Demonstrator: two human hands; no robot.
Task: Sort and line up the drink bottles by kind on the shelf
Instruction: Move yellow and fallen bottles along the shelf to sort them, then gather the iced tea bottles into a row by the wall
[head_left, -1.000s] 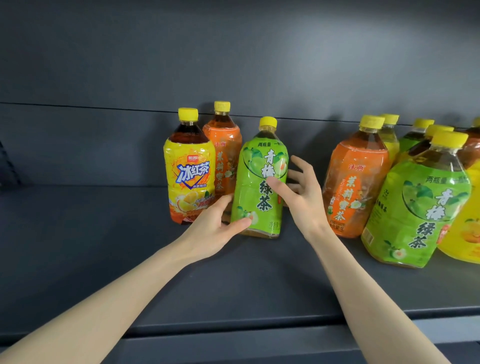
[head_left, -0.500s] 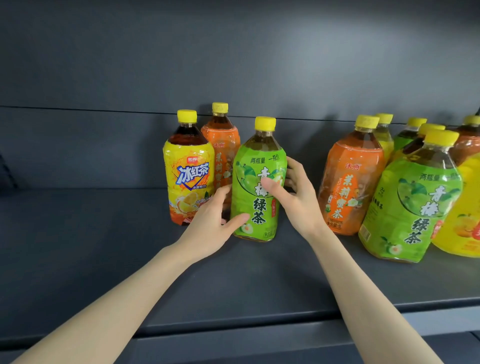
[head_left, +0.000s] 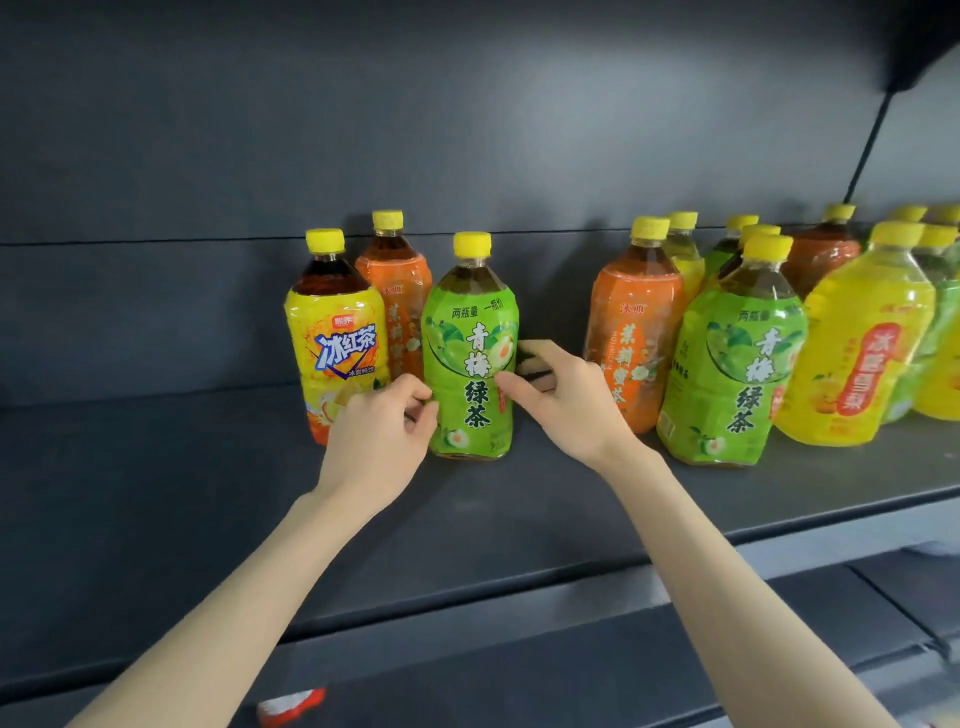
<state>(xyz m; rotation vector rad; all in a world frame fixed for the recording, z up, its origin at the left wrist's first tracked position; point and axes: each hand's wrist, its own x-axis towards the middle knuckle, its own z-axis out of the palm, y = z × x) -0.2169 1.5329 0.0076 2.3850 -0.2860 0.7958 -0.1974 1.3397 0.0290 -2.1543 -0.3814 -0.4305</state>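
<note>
1. Dark grey metal shelf (head_left: 156, 519) with a dark grey back panel fills the view; two bare forearms reach in from below.
2. Both hands meet on one upright green plum-tea bottle (head_left: 470, 358), which stands left of centre on the shelf. The left hand (head_left: 376, 436) has its fingers curled against the bottle's lower left side. The right hand (head_left: 563, 400) pinches the label's right edge, thumb in front, fingers behind. Together they form a light grip clamped on this bottle.
3. Just left stands a yellow iced-tea bottle (head_left: 337, 338); an orange jasmine-tea bottle (head_left: 397, 291) stands behind, between the two. These three seem to start separate rows, one for each kind.
4. Across a bare gap to the right, a mixed cluster waits: another orange bottle (head_left: 636, 332), another green bottle (head_left: 735, 358), a yellow pear-drink bottle (head_left: 857, 353) and more behind, partly hidden.
5. Judged from this, sorting is at an early stage: three bottles placed, most left unsorted.
</note>
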